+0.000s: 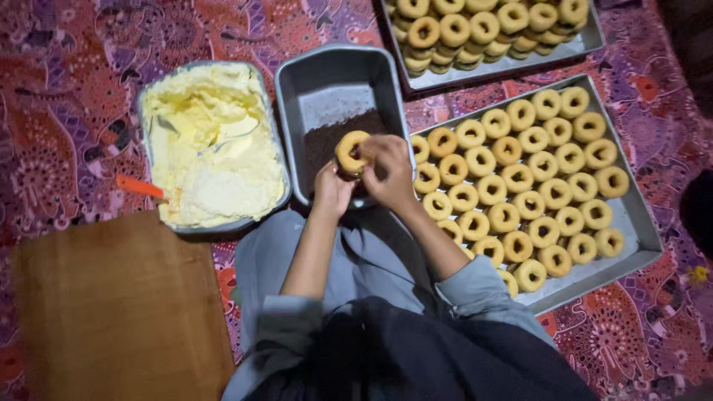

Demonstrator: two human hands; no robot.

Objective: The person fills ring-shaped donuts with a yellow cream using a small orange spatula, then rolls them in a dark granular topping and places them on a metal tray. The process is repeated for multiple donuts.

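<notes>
- Left hand (332, 189): bare, no ring, watch or glove visible.
- Right hand (390, 172): bare likewise.
- Sleeves: pale grey-blue cloth, pushed up to about the elbows, forearms uncovered.
- Lower garment: same pale grey-blue.
- Dark navy cloth over the chest.

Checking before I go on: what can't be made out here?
Head view only:
- Donut: its underside is hidden by the left hand and right hand.
- Top tray: cut off by the upper edge.
- Orange handle: its far end is buried in cream.
</notes>
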